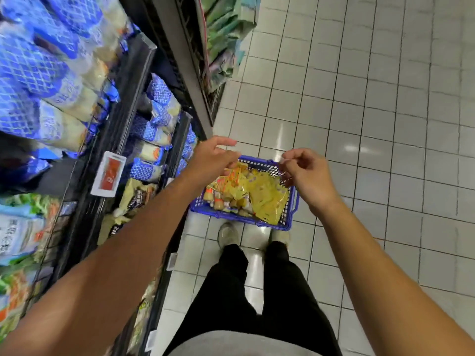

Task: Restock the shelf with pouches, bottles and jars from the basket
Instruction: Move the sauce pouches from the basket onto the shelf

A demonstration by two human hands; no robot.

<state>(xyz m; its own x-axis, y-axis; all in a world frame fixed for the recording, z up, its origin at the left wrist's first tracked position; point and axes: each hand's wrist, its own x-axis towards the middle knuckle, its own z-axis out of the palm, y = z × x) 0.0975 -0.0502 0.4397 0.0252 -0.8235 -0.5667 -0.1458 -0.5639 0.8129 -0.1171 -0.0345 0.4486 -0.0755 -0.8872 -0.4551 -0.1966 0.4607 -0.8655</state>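
Observation:
A blue plastic basket [290, 217] stands on the tiled floor just beyond my feet. Inside lie yellow pouches [267, 199] and a row of small bottles [226, 200] with orange and white caps. My left hand [214, 156] hovers above the basket's left rim, fingers relaxed, nothing in it. Over the basket's right rim hangs my right hand [308, 176], its fingers loosely curled and holding nothing. The shelf [123, 129] with blue and white packets runs along my left.
A red price tag [109, 177] is clipped to the shelf edge. Dark and beige packets [136, 196] fill a lower shelf, and green bags [226, 42] fill a farther bay. White floor tiles [385, 124] spread to the right. My shoes [227, 233] stand next to the basket.

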